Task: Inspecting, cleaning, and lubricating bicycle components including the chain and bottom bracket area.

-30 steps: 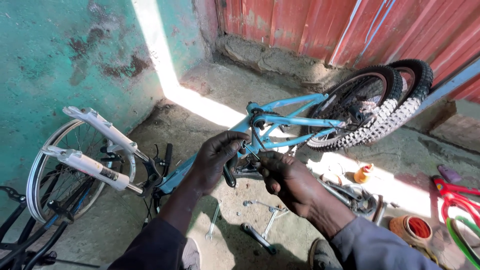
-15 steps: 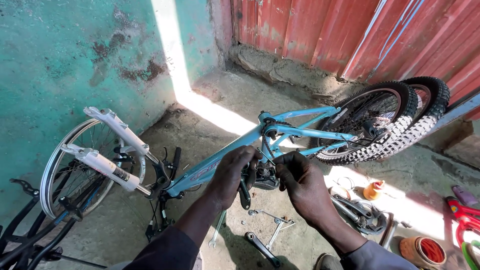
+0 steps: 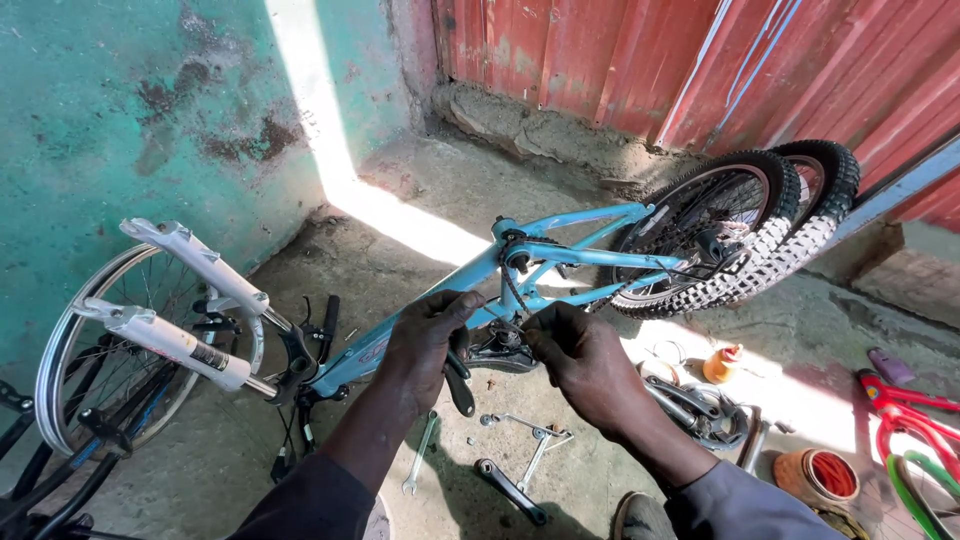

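Both forearms reach forward from the bottom of the view, dark sleeves pushed up to about the elbow. The left hand (image 3: 425, 340) is turned palm down, its fingers curled over and closed around something beneath them, thumb toward the right hand. The right hand (image 3: 585, 365) sits just beside it, nearly touching, back facing up, fingers bent and pinched together at the tips. Both wrists are roughly straight, the arms angling inward toward each other.

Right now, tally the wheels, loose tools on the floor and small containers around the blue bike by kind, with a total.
Wheels: 3 (knobby rear tyre, second knobby tyre, bare rim)
Spanners and crank arm: 3 ()
Containers: 2 (orange bottle, orange tub)
Total: 8
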